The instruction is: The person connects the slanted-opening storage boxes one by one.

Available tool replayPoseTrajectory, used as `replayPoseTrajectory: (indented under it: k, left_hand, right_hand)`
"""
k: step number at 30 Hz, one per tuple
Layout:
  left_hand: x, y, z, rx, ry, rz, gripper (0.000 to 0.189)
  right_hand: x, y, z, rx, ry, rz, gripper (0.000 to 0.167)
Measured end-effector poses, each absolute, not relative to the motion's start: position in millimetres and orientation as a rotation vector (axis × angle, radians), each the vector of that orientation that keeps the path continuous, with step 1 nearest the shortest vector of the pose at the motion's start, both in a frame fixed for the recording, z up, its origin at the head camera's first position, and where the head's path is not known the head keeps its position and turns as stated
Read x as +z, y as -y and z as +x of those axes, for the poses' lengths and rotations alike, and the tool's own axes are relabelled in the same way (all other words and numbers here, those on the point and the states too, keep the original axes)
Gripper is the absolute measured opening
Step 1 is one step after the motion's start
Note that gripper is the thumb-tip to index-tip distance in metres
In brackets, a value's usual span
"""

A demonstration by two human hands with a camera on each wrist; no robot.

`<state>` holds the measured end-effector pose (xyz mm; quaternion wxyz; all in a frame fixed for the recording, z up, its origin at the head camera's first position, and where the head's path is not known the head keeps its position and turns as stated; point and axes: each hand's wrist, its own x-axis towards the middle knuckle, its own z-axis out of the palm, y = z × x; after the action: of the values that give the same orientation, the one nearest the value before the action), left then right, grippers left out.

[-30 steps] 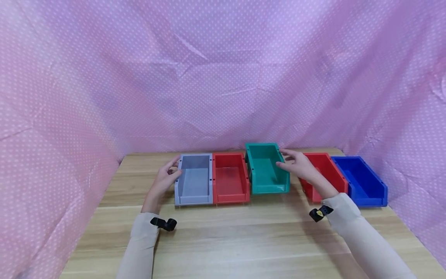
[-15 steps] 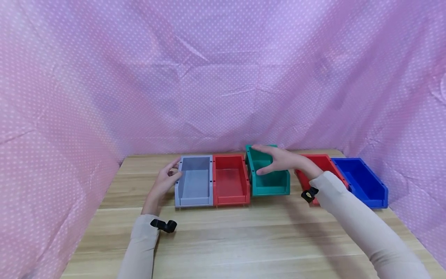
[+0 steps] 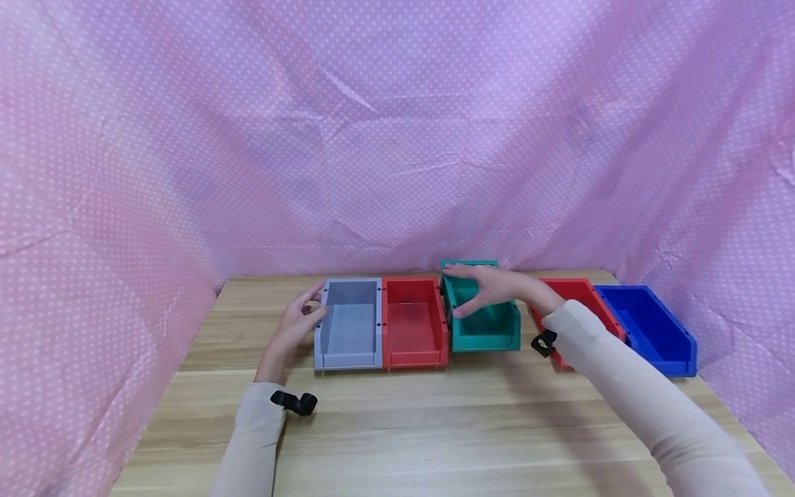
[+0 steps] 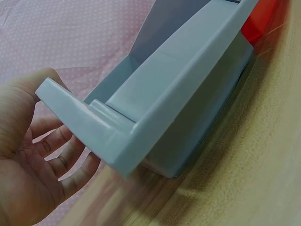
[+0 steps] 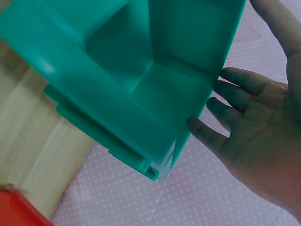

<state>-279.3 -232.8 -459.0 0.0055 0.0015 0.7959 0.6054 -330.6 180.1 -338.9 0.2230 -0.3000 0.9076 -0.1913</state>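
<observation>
In the head view my left hand (image 3: 293,324) rests against the left side of a grey plastic storage bin (image 3: 349,324). Its fingers (image 4: 70,155) lie relaxed along that wall in the left wrist view; the thumb tip is hidden. A red bin (image 3: 414,324) adjoins the grey one on its right. Beside it sits a green bin (image 3: 487,342), its front set farther back than the red bin's. My right hand (image 3: 493,284) reaches across the green bin to its left rim, fingers spread. In the right wrist view those fingers (image 5: 235,101) lie at the rim, uncurled.
Farther right stand a second red bin (image 3: 574,297), partly covered by my right forearm, and a blue bin (image 3: 649,328) beside it. All rest toward the back of a wooden table (image 3: 397,421). A pink dotted cloth (image 3: 385,152) hangs behind and at both sides.
My right hand has left the green bin's right side and moved left across it to the left rim. The left hand and the bins look unmoved; the view shifts slightly.
</observation>
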Motion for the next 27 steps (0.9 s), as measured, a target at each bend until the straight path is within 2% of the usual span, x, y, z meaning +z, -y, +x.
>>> replayPoseTrajectory:
  k: [10, 27]
  left_hand:
    - [-462.5, 240.0, -294.9, 1.860, -2.493, 0.019, 0.067]
    - [-466.3, 243.4, -303.8, 1.824, -2.552, 0.125, 0.064]
  right_hand:
    - [-357.1, -161.2, -336.4, -0.508, -2.511, -0.698, 0.099]
    - [-375.6, -159.1, -340.3, -0.560, -2.520, -0.652, 0.099]
